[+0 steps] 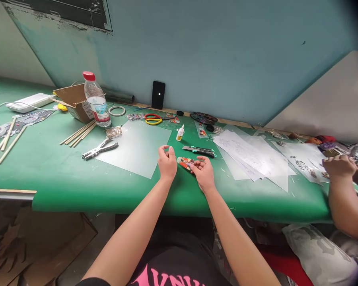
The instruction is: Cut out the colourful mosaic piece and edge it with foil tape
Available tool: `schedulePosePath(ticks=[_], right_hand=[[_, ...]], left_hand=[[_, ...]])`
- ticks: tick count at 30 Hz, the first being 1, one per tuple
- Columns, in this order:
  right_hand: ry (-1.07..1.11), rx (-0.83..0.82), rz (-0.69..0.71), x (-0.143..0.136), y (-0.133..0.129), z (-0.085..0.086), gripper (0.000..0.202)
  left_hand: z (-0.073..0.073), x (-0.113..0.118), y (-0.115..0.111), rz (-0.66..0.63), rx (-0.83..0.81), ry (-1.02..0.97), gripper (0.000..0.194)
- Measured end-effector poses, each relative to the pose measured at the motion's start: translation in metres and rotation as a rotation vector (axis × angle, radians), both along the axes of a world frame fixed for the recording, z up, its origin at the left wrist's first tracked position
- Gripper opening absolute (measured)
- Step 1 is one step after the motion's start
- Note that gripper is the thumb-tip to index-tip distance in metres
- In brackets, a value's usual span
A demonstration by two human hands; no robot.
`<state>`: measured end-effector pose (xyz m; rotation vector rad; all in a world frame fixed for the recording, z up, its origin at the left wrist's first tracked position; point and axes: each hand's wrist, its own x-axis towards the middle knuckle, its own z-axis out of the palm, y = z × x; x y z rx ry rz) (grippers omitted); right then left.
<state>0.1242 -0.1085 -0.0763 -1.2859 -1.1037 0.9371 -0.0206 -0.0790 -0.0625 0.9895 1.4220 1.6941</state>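
1. Black shirt (179, 260) at 6 o'clock, closest in; pink capitals, partly cut off.
2. Patterned piece (185, 163) just above the green table (131, 194), held by right hand (205, 174), thumb and fingers closed on its near end. Long axis 10 to 4 o'clock, pale rounded tip toward 10; fingers hide the other end.
3. Left hand (167, 161) at 9, curled; cannot tell whether its fingertips meet.
4. Dropper bottle (179, 135) at 12, yellow label too small to read. Utility knife (199, 151) at 2, near right hand.
5. Pliers (100, 149) at 9; scissors (154, 119) at 11.
6. Water bottle (98, 106) at 10, red cap, label illegible.
7. Printed sheets (241, 153) at 3; beyond, another person's hand (340, 165).
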Motion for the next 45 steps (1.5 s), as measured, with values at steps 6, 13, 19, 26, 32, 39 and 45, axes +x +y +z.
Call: schedulePosePath(ticks=[6,13,19,26,32,39,45], right_hand=[[0.061,-0.022,0.113,0.003,0.003,0.005,0.055],[0.093,0.008,0.044,0.002,-0.001,0.001,0.04],[0.162,0.09,-0.139,0.012,0.002,-0.003,0.03],[0.134,0.084,-0.158,0.01,0.0,-0.002,0.035],[0.12,0.056,-0.164,0.01,0.003,-0.001,0.036],[0.102,0.022,-0.108,0.012,0.007,-0.003,0.032],[0.109,0.018,-0.093,0.012,0.006,-0.001,0.03]], left_hand=[[0.003,0.01,-0.003,-0.052,-0.037,0.257,0.023],[0.002,0.005,0.0,-0.084,-0.145,0.439,0.031],[-0.004,0.007,0.003,-0.071,-0.081,0.458,0.028],[-0.006,0.004,0.006,0.016,0.102,0.364,0.012],[-0.004,0.001,0.001,-0.027,0.14,0.234,0.016],[-0.003,-0.004,-0.008,-0.111,0.062,-0.005,0.023],[0.0,-0.004,-0.007,-0.24,0.018,-0.271,0.033]])
